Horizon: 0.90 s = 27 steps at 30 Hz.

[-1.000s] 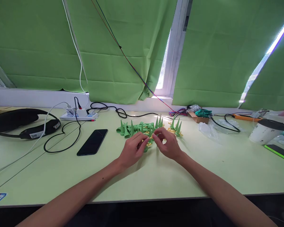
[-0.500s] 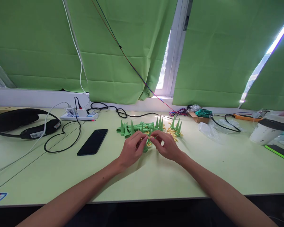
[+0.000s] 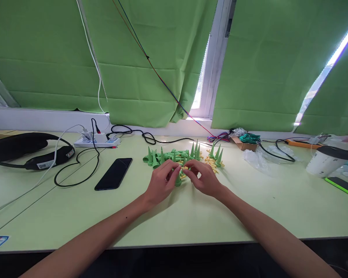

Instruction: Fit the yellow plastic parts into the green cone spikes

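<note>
My left hand and my right hand meet over the middle of the table, fingertips almost touching. Both are pinched closed. A small yellow plastic piece shows between my right fingertips; whatever my left fingers grip is hidden. Just under them a green cone-shaped piece stands on the table. Behind my hands lies a pile of green plastic pieces, some lying flat and several pointed cones upright. To the right of it are scattered yellow pieces, with green cones standing among them.
A black phone lies left of my hands, beyond it a power strip with cables and a headset-like black band. At right are clear plastic bags, a small cardboard box, a lidded cup and a green-edged phone.
My fingertips have parted very slightly, and the yellow piece between them shows a little more. Everything else stays in place.
</note>
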{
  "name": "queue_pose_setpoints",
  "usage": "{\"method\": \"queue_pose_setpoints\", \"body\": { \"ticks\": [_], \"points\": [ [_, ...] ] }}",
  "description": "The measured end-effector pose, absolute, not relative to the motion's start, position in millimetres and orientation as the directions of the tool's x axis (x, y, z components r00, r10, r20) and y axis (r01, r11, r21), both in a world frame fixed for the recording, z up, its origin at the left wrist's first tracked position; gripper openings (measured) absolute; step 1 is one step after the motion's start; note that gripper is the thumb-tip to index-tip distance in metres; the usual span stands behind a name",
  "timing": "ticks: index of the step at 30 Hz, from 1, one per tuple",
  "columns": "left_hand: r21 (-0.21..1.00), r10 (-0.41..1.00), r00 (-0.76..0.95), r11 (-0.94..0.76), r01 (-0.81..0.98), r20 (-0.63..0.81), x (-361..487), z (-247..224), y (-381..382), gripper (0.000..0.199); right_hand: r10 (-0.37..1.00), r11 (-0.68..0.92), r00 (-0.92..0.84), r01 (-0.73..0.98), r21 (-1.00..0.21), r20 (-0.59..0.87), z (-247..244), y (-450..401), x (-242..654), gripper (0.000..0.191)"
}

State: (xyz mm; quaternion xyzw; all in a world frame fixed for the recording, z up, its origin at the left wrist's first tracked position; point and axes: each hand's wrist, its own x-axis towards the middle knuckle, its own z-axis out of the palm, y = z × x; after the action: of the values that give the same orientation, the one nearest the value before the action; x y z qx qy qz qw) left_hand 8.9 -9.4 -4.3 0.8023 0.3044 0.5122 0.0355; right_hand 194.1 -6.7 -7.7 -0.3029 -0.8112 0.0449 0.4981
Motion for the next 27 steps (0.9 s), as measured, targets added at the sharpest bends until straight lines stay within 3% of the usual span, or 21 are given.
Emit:
{"method": "queue_pose_setpoints", "body": {
  "ticks": [15, 22, 27],
  "points": [
    [0.392, 0.55, 0.27, -0.792, 0.468, 0.79, 9.8, -3.1, -9.3, 0.018, 0.548, 0.803, -0.311, 0.457, -0.383, 0.777, -7.9, -4.7, 194.9, 0.013],
    [0.488, 0.624, 0.184, -0.733, 0.473, 0.759, 9.7, -3.5, -8.3, 0.018, 0.58, 0.774, -0.247, 0.464, -0.431, 0.776, -9.4, -1.4, 197.5, 0.013],
    [0.601, 0.736, 0.166, -0.643, 0.475, 0.656, 10.2, -2.5, -9.7, 0.018, 0.584, 0.761, -0.216, 0.481, -0.435, 0.783, -11.3, 1.2, 198.2, 0.015]
  ]
}}
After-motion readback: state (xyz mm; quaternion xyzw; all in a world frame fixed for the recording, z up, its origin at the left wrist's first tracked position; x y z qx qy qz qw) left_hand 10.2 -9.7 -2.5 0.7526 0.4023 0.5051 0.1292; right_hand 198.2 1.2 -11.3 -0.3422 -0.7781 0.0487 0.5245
